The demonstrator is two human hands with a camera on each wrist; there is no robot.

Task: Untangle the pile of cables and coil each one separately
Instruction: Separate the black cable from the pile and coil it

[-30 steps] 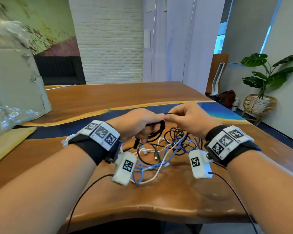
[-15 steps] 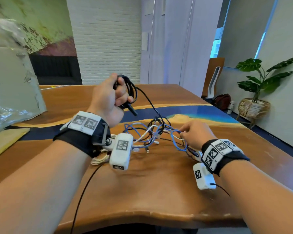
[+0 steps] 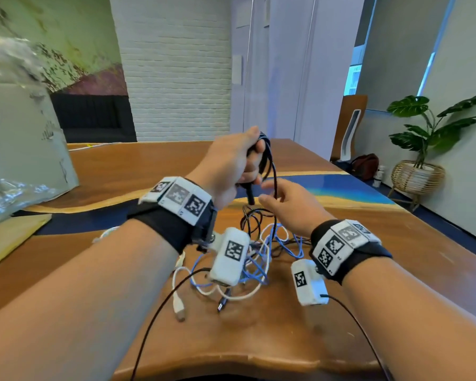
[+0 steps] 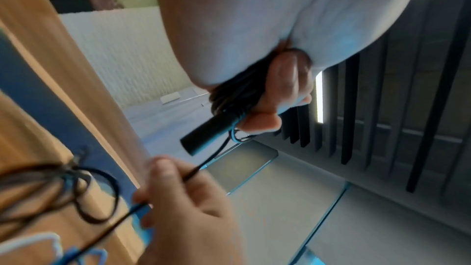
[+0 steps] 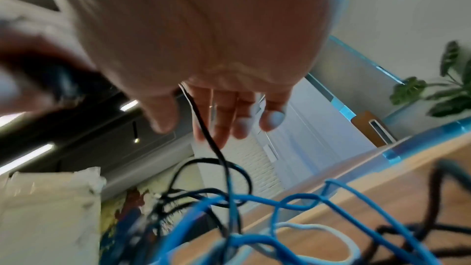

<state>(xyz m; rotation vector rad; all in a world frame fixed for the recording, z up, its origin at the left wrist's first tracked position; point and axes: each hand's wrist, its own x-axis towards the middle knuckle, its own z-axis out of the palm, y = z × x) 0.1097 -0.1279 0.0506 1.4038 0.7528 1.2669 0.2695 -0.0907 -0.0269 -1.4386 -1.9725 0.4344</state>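
1. Left hand [image 3: 228, 163] was raised above the counter [image 3: 259, 339], grip wrapped round a coiled bunch of black cable [image 3: 264, 155] (plug end poking out below the fist).
2. Right hand [image 3: 291, 207] sat just below it, grip loose, the black strand running between thumb and fingers [image 5: 221, 120].
3. Blue cable [image 3: 261, 259] and white cable [image 3: 201, 290] lay tangled on the counter under both wrists.

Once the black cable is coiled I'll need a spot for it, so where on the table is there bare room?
The near table between the tangled pile and the front edge is bare wood. So is the far stretch beyond the blue strip, and the right side past the right hand. It is crowded under both wrists, and the plastic-wrapped box takes the left.
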